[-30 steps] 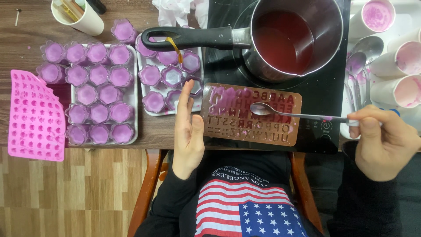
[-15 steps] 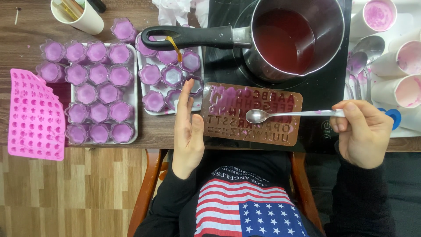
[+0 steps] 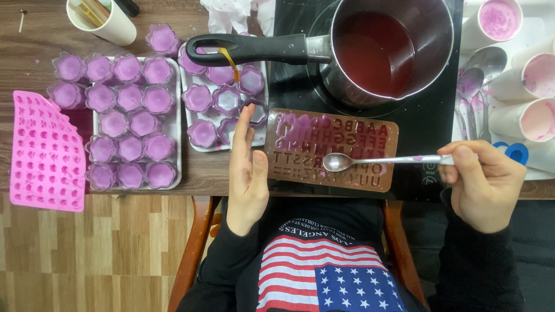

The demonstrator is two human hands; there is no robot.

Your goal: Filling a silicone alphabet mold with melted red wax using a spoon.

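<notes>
The right hand [image 3: 483, 185] grips the handle end of a metal spoon [image 3: 381, 161], fingers curled around it. The spoon lies level with its long axis running left to right, bowl pointing left and sitting over the lower middle of a brown letter mould [image 3: 332, 149]. The mould is a long rectangle, long side parallel to the near edge of the surface [image 3: 34, 58]; its upper left letters hold purple filling. The left hand [image 3: 247, 173] grasps nothing: it stands flat and edge-on, fingers straight and pointing away from the person, pressed against the mould's left short edge. Just left of that hand sits a white tray of purple-filled cups [image 3: 222, 98], with a second tray [image 3: 130, 133] beyond it and a pink silicone mould [image 3: 43, 153] at the far left. A saucepan [image 3: 387, 46] of dark red liquid stands behind the letter mould, its black handle pointing left over the cups. The mould's near edge lies close to the surface's edge, leaving little room there
</notes>
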